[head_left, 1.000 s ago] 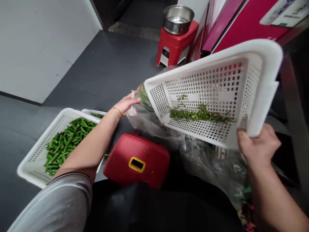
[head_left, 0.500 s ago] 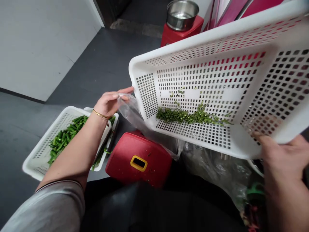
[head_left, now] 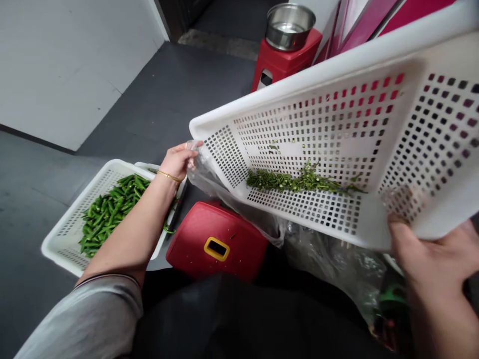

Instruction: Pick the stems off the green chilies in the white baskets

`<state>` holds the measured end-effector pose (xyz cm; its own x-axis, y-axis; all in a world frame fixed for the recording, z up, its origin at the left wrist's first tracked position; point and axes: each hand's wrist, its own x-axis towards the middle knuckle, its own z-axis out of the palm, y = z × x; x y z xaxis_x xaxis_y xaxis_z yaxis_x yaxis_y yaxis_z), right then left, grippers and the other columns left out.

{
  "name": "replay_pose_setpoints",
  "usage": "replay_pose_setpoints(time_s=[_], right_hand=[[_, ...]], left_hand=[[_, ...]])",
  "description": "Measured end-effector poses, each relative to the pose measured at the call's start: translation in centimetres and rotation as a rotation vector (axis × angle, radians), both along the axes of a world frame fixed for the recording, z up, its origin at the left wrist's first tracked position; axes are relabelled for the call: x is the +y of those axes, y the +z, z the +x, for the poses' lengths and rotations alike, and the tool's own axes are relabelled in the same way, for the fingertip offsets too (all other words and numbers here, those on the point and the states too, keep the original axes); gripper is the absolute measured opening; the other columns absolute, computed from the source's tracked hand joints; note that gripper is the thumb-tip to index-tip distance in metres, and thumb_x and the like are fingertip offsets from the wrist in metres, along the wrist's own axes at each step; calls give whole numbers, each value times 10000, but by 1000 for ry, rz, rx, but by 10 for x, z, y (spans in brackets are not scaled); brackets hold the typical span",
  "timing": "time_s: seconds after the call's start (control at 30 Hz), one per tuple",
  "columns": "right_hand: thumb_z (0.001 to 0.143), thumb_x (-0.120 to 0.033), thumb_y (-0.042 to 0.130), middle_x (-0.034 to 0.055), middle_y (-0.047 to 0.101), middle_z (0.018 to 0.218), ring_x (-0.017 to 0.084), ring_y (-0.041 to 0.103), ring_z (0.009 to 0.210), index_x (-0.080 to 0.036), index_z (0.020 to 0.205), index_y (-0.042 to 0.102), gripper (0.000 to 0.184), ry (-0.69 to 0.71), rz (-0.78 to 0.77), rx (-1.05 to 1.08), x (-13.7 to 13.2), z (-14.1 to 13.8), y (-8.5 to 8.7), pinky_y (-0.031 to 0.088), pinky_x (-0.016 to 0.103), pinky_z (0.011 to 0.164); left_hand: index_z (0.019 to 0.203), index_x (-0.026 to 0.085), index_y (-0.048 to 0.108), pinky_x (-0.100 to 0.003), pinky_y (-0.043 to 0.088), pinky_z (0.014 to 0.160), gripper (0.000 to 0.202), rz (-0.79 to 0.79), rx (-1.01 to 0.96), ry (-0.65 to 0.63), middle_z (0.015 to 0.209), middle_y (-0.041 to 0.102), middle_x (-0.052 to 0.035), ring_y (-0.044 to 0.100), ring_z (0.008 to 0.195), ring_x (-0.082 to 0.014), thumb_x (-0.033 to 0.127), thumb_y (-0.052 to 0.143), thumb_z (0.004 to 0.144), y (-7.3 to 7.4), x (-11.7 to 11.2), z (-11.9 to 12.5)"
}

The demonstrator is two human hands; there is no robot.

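A large white plastic basket is tilted on its side in front of me, its open face toward me. Green stems and trimmings lie along its lower wall, with a few bits stuck higher up. My right hand grips the near right rim, thumb inside. At the basket's far left end, my left hand is closed on the edge of a clear plastic bag; whether its fingers also touch the basket I cannot tell. The bag hangs under the basket's lower edge.
Left on the floor stands another white basket with green chili peppers, partly behind my forearm. A red stool with a yellow-rimmed slot is before my knees. Behind the basket, a steel pot sits on another red stool.
The basket's left end has swung slightly toward me and tilted further. My left hand has closed its stretched fingers on the bag's edge. The view has shifted a little.
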<state>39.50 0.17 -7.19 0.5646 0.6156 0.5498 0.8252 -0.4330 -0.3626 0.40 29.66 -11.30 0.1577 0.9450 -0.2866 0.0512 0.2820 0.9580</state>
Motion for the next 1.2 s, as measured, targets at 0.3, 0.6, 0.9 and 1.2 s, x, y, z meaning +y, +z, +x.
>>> replay_pose_setpoints(time_s=[0.3, 0.6, 0.9, 1.2], right_hand=[[721, -229, 598, 95, 681, 1077, 216, 686, 877, -157, 1142, 679, 435, 374, 46, -440, 26, -40, 25, 531, 271, 743], [651, -271, 645, 70, 605, 817, 247, 664, 747, -163, 775, 656, 165, 262, -4, -423, 11, -48, 37, 518, 318, 639], [579, -199, 689, 58, 576, 807, 270, 651, 711, -212, 648, 512, 190, 277, 46, -575, 5, -46, 42, 489, 342, 561], [608, -204, 693, 57, 556, 844, 231, 594, 755, -221, 609, 496, 197, 186, 36, -554, -19, -48, 48, 478, 352, 634]], left_hand=[[1095, 155, 702, -201, 373, 445, 564, 78, 162, 106, 734, 653, 32, 425, 450, -44, 254, 731, 541, -52, -10, -5], [733, 110, 760, -233, 397, 413, 224, -58, 2, -185, 637, 671, -68, 442, 416, -88, 169, 648, 548, -47, -4, -24], [611, 146, 742, -236, 391, 466, 140, -74, 294, -235, 476, 504, -11, 496, 494, -131, 103, 749, 478, -47, 7, -62], [884, 133, 732, -259, 395, 495, 266, -128, -15, -66, 667, 661, -75, 482, 463, -111, 336, 648, 735, -48, 4, -32]])
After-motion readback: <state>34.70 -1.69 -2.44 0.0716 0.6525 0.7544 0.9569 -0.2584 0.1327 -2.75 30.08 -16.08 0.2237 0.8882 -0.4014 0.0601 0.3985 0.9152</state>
